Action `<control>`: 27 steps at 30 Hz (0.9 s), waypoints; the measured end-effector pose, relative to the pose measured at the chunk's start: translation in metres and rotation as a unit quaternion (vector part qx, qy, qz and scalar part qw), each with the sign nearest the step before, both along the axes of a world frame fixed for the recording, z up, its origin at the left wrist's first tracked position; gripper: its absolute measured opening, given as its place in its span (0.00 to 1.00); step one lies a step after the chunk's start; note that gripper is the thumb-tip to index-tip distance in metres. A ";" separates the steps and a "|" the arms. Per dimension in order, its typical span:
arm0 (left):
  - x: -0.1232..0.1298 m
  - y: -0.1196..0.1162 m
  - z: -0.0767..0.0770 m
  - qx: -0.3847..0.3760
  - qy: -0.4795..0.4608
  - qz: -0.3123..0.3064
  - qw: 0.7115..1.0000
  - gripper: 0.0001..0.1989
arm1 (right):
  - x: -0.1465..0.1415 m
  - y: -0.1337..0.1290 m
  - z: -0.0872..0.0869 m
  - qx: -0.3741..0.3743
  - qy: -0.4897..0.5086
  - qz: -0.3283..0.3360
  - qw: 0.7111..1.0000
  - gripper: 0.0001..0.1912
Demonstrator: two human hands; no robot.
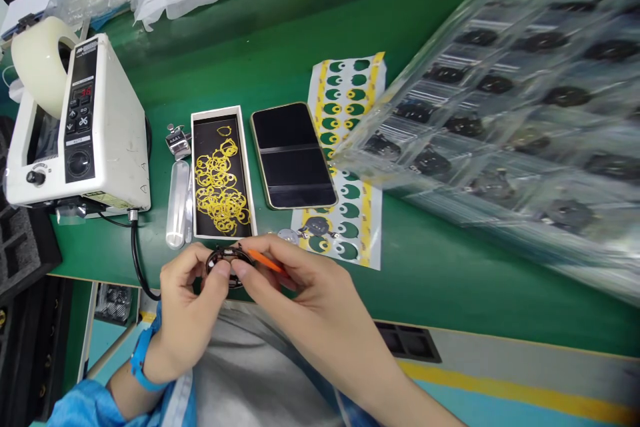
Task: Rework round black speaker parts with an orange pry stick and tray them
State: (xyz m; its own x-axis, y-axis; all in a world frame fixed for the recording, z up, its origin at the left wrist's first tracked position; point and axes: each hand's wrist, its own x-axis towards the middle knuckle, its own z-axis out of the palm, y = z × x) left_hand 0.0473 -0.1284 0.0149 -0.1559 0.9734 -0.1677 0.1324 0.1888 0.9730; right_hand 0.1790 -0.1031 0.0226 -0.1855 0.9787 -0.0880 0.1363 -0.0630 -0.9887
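Observation:
Near the table's front edge, a small round black housing [231, 283], like a watch case, is held between both hands. My left hand [193, 307] is closed around its left side, thumb pressed on top. My right hand [305, 293] grips its right side with the thumb against it, and an orange stick-like tool [267, 262] is tucked in the same fingers. Just beyond stands a white-rimmed box [249, 180] with many yellow ring-shaped pieces [220, 190]. A round dark part [318, 226] rests on the sheet of yellow-and-white die-cut stickers [350, 213]. Fingers hide much of the housing.
On the left stands a white tape dispenser [117, 127], its cable [136, 260] running over the edge. A tally counter [177, 141] and a clear plastic case [177, 203] lie beside the box. A phone [294, 157] partly covers the stickers. Clear trays of dark parts [500, 120] fill the right.

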 end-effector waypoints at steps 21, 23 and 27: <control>-0.001 0.000 -0.001 -0.028 0.007 -0.005 1.000 0.13 | -0.004 0.001 0.000 0.024 -0.015 0.007 1.000 0.07; -0.001 0.000 -0.001 -0.031 0.005 -0.007 0.999 0.13 | -0.004 0.000 -0.001 0.030 -0.017 0.012 0.999 0.08; -0.001 0.002 0.000 -0.039 0.000 -0.004 0.999 0.15 | -0.006 0.000 -0.004 0.030 -0.011 0.021 0.999 0.08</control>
State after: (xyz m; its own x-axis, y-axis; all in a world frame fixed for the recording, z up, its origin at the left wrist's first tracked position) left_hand 0.0462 -0.1262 0.0146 -0.1473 0.9588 -0.2430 0.1338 0.2628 0.9555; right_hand 0.1734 -0.1027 0.0187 -0.2259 0.9735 -0.0348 0.1592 0.0017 -0.9872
